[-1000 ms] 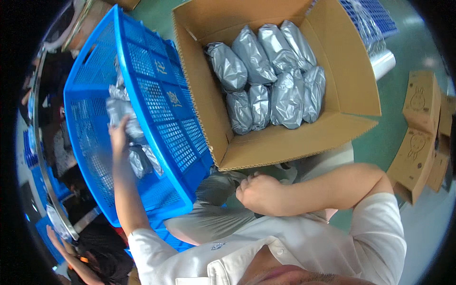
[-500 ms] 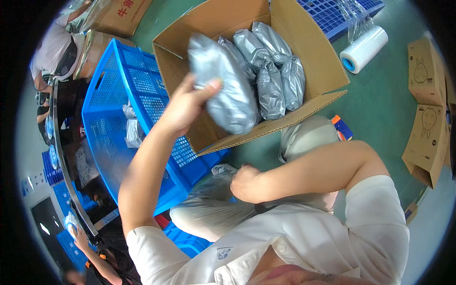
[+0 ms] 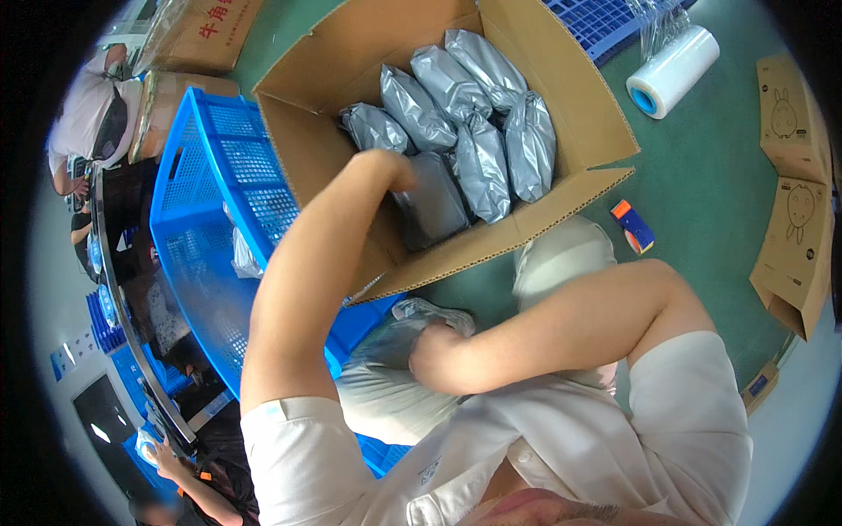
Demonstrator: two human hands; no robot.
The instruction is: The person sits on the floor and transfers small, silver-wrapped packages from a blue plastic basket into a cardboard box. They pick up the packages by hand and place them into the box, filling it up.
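Inside a large open cardboard box [image 3: 289, 140], my left hand [image 3: 386, 171] is closed at the upper end of a silver plastic-wrapped package [image 3: 434, 210]. The package is blurred, and my fingertips are hidden against it. Several similar silver packages lie side by side around it, one a wrapped pouch [image 3: 373, 127] just beyond my hand. My right hand [image 3: 438, 358] rests low over my crossed legs by a grey shoe [image 3: 438, 314]. It looks curled, its fingers are mostly out of sight, and what it may hold cannot be seen.
A blue plastic crate [image 3: 189, 219] stands left of the box, with a silver package [image 3: 246, 254] inside. On the green floor at right are a blue-and-orange object [image 3: 633, 228] and a roll of clear film [image 3: 675, 70]. Brown cartons [image 3: 794, 210] line the right side. Other people work at left.
My left hand has lowered the silver package from above the box's left side into the box. The packages inside show more fully. My right hand has shifted slightly left and down.
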